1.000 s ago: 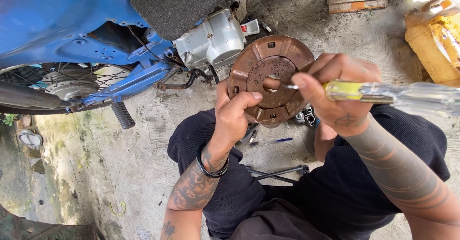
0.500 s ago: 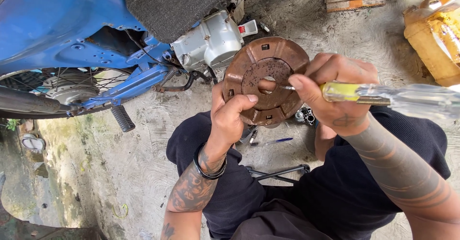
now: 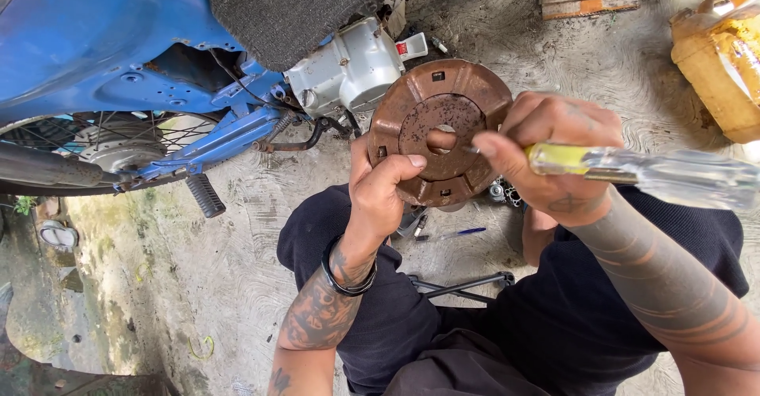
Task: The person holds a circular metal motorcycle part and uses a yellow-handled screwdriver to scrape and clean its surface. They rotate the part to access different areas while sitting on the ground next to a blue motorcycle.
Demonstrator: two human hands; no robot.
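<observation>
We are clamping our left hand [image 3: 386,194] on a rusty round plate [image 3: 440,131]; our right hand [image 3: 554,155] is gripping a screwdriver [image 3: 633,170], its tip touching the plate's centre.

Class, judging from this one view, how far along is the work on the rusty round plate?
Done: the rusty round plate is off the blue motorcycle and held up by the left hand. In hand: the right hand works a screwdriver at its centre. Left: the plate remains rusty and unfitted; small parts lie on the concrete.
</observation>
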